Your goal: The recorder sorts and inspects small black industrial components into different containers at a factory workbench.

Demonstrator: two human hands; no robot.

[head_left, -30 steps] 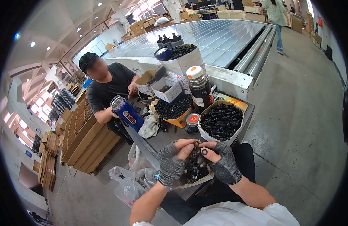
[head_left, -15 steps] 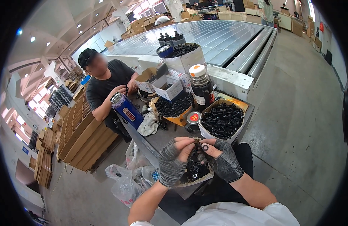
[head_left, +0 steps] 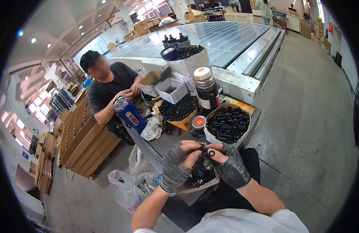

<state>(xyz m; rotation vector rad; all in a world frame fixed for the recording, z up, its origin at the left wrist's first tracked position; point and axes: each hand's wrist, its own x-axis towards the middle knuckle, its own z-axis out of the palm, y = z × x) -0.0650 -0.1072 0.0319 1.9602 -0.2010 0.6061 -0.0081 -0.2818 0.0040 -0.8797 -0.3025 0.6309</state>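
Observation:
In grey fingerless gloves, my left hand (head_left: 176, 166) and my right hand (head_left: 232, 165) meet above an open box (head_left: 206, 187) of small black parts (head_left: 202, 176). My left thumb and fingers pinch a small black part (head_left: 203, 150), mostly hidden between the fingertips. A small black piece with a round, ring-like end (head_left: 211, 153) is held against my right thumb by bent fingers. Just beyond my right hand stands a white-sided box (head_left: 241, 136) heaped with black cylindrical fittings (head_left: 227, 123).
A dark thermos with a white lid (head_left: 206, 91), its cup-like cap (head_left: 198, 122), a blue can-shaped container (head_left: 130, 114) and a white rag (head_left: 152, 129) share the table. Across it sits a co-worker (head_left: 113, 85). Plastic bags (head_left: 127, 190) hang at left; a metal roller conveyor (head_left: 230, 42) lies beyond.
My hands stay nearly in place, still pinching the small parts. The co-worker's hands have come lower and closer together. A person far back has shifted left.

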